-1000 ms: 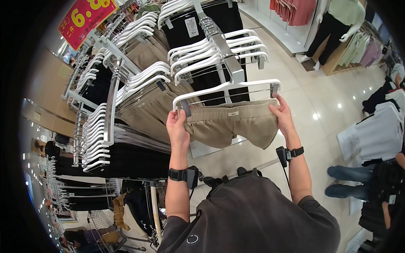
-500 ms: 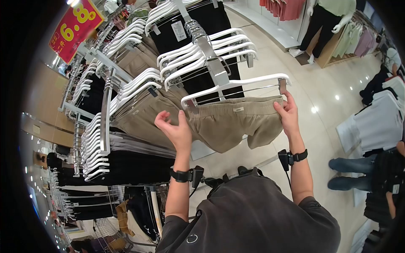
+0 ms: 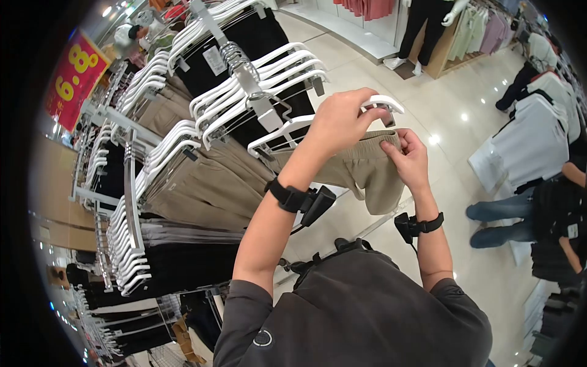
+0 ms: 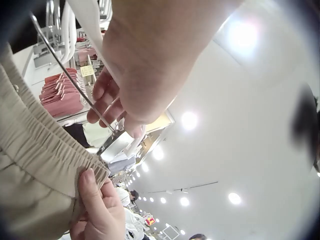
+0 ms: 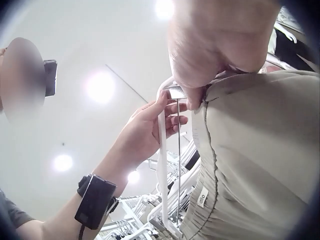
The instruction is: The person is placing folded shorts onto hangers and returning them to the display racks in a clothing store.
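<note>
Shorts [image 3: 379, 180] are up in front of me, just below the white hanger [image 3: 389, 103], by the end of the rack arm [image 3: 267, 117]. My right hand [image 3: 408, 162] pinches the waistband [image 3: 374, 145] near its corner, thumb on the outside. My left hand [image 3: 342, 122] grips the hanger's end at the clip [image 5: 176, 92], thumb on one side, fingers curled round the other. Can't tell if that clip bites any fabric. Handling, my read: light, soft, floppy, not fragile; elastic gathers will bunch and stretch, legs will swing. Low slip risk on cloth, more on the smooth plastic. Best hold is the waistband corner, pinched flat, next to the clip; grabbing a leg would just let the top fold. Hanger looks stiff, so hold it by the end, near the clip. Text: small waistband label [image 5: 202, 197] looks like "allo", not certain. Red sign [image 3: 74, 82] reads "6.8" in yellow, smaller characters unclear. White tag [image 3: 214, 60] on the black garment [image 3: 260, 30] is too small to read.
</note>
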{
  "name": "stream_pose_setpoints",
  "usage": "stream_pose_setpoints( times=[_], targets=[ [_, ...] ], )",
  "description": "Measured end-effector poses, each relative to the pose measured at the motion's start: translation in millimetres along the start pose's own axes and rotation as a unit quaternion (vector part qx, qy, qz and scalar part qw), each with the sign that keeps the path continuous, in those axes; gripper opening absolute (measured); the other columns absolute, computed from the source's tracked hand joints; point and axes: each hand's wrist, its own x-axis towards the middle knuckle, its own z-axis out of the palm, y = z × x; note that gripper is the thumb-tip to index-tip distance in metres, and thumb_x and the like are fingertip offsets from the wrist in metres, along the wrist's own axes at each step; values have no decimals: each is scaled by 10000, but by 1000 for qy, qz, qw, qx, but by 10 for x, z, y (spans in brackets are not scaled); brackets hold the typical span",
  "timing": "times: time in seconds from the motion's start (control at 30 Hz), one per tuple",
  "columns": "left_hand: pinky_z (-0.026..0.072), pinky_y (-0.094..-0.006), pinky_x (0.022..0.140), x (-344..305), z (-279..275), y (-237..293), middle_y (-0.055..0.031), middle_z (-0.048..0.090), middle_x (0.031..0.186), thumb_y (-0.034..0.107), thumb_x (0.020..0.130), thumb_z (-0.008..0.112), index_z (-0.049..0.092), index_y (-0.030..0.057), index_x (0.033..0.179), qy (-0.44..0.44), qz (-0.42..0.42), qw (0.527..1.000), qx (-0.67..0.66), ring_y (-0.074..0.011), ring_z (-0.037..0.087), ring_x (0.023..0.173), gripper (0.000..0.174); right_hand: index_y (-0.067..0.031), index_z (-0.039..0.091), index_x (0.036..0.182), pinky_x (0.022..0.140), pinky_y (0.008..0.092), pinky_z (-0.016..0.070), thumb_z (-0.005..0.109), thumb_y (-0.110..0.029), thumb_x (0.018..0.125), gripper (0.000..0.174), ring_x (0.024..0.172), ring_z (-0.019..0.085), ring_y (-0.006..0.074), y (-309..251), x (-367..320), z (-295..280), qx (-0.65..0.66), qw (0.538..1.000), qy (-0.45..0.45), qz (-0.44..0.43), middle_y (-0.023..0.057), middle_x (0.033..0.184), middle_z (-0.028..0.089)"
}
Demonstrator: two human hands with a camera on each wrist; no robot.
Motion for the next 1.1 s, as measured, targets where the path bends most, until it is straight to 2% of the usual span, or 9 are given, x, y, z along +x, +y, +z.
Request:
stream_pose_setpoints(
  times=[0.03,0.23,0.33,0.43,0.53,0.67,0.83,0.93,1.1],
  targets=[
    [498,-348,608,-16,21,-28,-160,667,777,258,823,711,657,13,1028,27,26,999,-3,-279,647,645,323,40,603,1031,605,201,413,682,-64,869,208,679,548,44,22,-6,-33,-27,1000,12,-2,4,762,652],
    [456,-385,566,-65,76,25,-120,627,671,250,815,700,636,53,869,51,32,997,48,-292,618,610,214,13,674,838,546,244,383,708,-113,822,132,590,484,73,-125,-26,-75,-147,985,53,-76,14,637,593],
    [448,-353,552,-61,66,19,-119,617,653,233,828,702,629,38,872,43,17,998,53,-262,610,575,213,17,684,849,570,247,401,713,-86,807,116,613,512,85,-154,-12,-65,-155,982,59,-88,33,657,603],
    [439,-334,539,-73,70,1,-113,605,628,212,834,702,621,26,856,28,10,999,37,-240,600,543,204,25,696,868,598,253,417,721,-56,783,121,649,542,100,-88,35,-42,-128,971,83,-182,55,689,613],
    [432,-334,533,-74,62,-15,-113,592,604,204,830,700,616,23,832,26,27,998,44,-244,591,535,200,22,710,898,615,253,424,729,-34,762,147,679,561,107,-97,17,-63,-160,965,87,-187,59,714,620],
    [433,-413,577,-85,54,80,-142,594,641,210,805,698,612,35,825,17,11,998,60,-353,583,637,196,15,722,887,626,249,436,724,-30,765,130,687,568,102,-212,-71,-27,-117,981,135,-80,45,730,639],
    [439,-428,602,-77,52,59,-158,608,672,215,808,689,612,26,828,10,16,998,54,-365,593,671,205,18,727,854,650,245,450,722,-29,767,99,693,586,104,-237,-93,-29,-55,987,147,-18,45,752,669],
    [443,-434,613,-85,22,102,-163,617,696,213,804,690,615,26,838,-3,10,999,53,-369,598,691,205,19,728,847,659,247,454,725,-32,761,99,689,590,109,-250,-93,-78,-133,972,133,-141,48,750,673],
    [439,-424,603,-106,53,55,-165,604,680,211,804,694,612,25,839,4,26,998,64,-357,589,668,206,21,726,817,656,251,451,730,-35,751,87,698,594,111,-362,-14,-226,-144,978,42,-144,50,740,664]
  ],
)
